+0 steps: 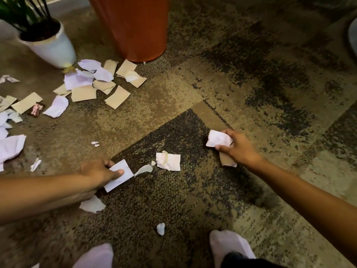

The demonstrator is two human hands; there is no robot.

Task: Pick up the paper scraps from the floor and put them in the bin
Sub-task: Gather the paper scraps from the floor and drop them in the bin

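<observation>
The floor (222, 78) is covered with carpet tiles in a mottled pattern of beige, brown and near-black patches. One darker tile lies in the middle, its edges meeting lighter tiles at an angle. Far left of this dark tile stands a white plant pot (56, 49) with dark soil and green leaves. The light is dim and warm, with soft shadows on the carpet.

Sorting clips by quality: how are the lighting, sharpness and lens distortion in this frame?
Head view: dim, warm light; the carpet darkens toward the corners. Wide-angle bend tilts the bin and plant pot. Slightly soft overall, with scraps still legible; the left hand and right hand show little blur. No glare.
</observation>
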